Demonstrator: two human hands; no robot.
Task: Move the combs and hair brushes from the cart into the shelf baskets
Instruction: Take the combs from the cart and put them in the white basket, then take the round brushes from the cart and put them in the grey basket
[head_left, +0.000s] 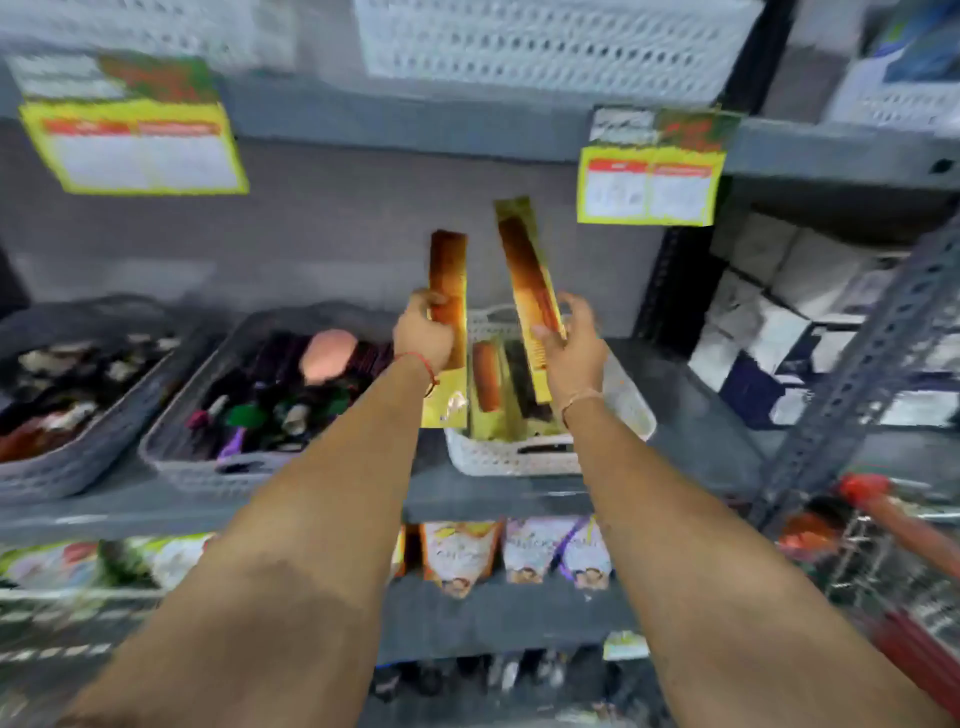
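Observation:
My left hand (423, 338) grips a brown comb in a gold sleeve (448, 280), held upright. My right hand (569, 348) grips a second brown comb in gold packaging (524, 260), tilted to the left at its top. Both combs hover over a white basket (511, 457) on the middle shelf, which holds more packaged combs (485, 379). To its left a grey basket (192, 462) contains hair brushes, one with a pink round back (327, 356). The cart (893, 545) with a red handle shows at the lower right.
Another grey basket (57, 473) with dark items sits at the far left. White baskets (550, 47) stand on the shelf above, with yellow price tags (652, 189) hanging from its edge. Packets (460, 556) fill the shelf below. A perforated grey upright (852, 374) stands at the right.

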